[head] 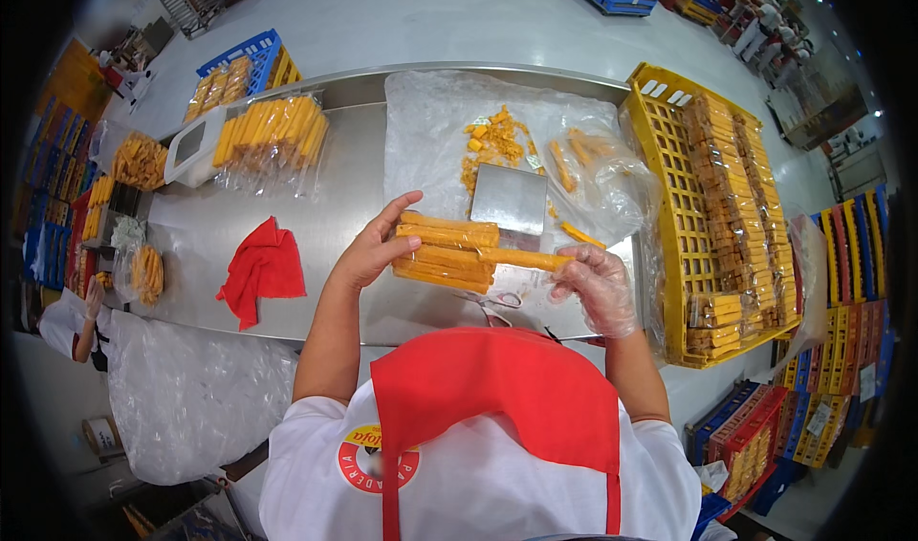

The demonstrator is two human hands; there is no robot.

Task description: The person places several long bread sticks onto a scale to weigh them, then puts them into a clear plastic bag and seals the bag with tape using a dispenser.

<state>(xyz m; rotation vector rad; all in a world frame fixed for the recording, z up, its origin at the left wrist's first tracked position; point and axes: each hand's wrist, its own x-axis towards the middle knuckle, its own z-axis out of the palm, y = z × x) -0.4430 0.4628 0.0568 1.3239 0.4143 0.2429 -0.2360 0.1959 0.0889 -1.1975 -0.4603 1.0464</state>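
Observation:
My bare left hand [373, 247] grips one end of a clear plastic bag of breadsticks [445, 254] over the steel table. In a clear plastic glove, my right hand [595, 283] pinches the end of a single breadstick [527, 258]. That stick's other end meets the right end of the bagged row; whether it is inside the bag I cannot tell. Just beyond, a square metal plate [509, 198], perhaps a scale top, stands by the plastic sheet [423, 132]. Below my hands lie white-handled scissors [495, 304].
Crumbs [502, 139] and a clear bag with broken sticks [595, 175] lie on the sheet. A yellow crate [667, 254] of packed breadsticks borders the right side. At left are a red cloth [265, 272], bagged breadsticks [272, 132] and another person's arm [90, 319].

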